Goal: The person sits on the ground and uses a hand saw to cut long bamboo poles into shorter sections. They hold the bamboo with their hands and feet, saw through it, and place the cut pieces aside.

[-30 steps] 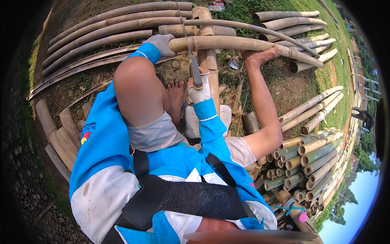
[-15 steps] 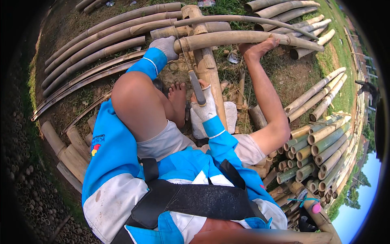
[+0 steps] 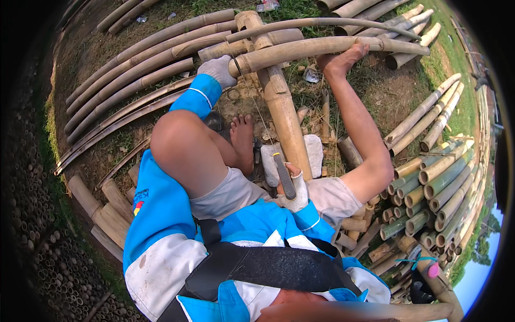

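Bamboo pole (image 3: pixel 308 50): lying far-centre across bamboo post (image 3: pixel 287 115). Clamping saw (image 3: pixel 285 177) in fingers of right hand (image 3: pixel 296 194), now drawing it nearer than moments ago, apparently finishing pull stroke. Touching pole's left end with left hand (image 3: pixel 217 72), finger closure staying hidden.

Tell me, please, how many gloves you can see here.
2: a glove on the left hand, beside the bamboo pole's end, and another on the right hand, holding the saw handle.
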`<move>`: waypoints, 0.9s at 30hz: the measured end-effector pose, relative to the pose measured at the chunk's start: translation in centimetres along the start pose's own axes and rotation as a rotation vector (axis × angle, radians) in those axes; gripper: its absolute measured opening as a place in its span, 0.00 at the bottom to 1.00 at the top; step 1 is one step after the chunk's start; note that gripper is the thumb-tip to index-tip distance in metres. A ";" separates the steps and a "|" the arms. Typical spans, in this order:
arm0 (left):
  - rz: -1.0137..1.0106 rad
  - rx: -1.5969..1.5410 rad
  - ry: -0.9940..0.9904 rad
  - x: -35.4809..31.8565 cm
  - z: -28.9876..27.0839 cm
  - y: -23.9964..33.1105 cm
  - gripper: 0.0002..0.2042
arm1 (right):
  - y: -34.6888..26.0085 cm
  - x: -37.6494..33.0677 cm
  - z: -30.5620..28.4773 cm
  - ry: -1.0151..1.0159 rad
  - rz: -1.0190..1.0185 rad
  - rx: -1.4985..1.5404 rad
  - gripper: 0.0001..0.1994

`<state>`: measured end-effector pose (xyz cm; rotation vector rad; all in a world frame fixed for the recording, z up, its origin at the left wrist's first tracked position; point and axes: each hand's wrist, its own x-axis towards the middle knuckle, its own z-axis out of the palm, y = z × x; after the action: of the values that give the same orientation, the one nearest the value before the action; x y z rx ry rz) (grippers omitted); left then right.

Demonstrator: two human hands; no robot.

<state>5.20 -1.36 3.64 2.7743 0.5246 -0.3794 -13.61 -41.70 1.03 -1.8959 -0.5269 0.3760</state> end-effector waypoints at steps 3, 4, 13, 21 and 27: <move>-0.006 -0.004 0.013 -0.2 0.2 0.0 0.27 | -0.9 7.2 2.2 0.082 -0.079 -0.097 0.32; 0.001 -0.026 0.022 -0.3 0.2 -0.2 0.27 | -0.9 10.5 3.3 0.052 0.061 -0.040 0.32; -0.111 -0.385 0.114 -2.8 1.5 -5.0 0.29 | 2.5 18.2 7.7 -0.093 -0.087 -0.303 0.32; -0.370 -0.475 0.461 -5.1 7.7 -6.2 0.37 | 5.8 15.2 8.9 -0.400 -0.062 -0.804 0.34; 0.072 -0.642 0.619 -2.1 3.7 -1.1 0.33 | 6.0 12.1 7.3 -0.375 -0.021 -0.788 0.34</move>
<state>2.14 -2.25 0.62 2.2188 0.5492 0.5903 -5.79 -31.53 -7.38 -2.5836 -1.0568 0.5708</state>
